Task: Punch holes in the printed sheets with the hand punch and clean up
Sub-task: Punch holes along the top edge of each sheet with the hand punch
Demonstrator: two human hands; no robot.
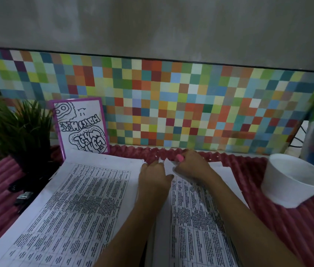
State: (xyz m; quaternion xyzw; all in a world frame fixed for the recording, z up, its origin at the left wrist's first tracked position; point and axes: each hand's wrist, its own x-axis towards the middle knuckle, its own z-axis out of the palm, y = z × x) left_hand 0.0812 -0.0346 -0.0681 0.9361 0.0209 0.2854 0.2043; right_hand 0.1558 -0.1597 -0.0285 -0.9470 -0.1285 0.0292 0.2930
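Two stacks of printed sheets lie on the table: a left stack and a right stack. Both hands meet at the far edge of the right stack. My right hand grips a pink hand punch, of which only the pink tip shows past the fingers. A white corner of paper sticks up between the hands, and my left hand holds it with curled fingers. Small white paper dots lie scattered on the cloth just beyond the sheets.
A red ribbed cloth covers the table. A white bowl stands at the right. At the left are a potted plant, a purple-framed drawing leaning on the colourful tiled wall, and dark small objects beside the left stack.
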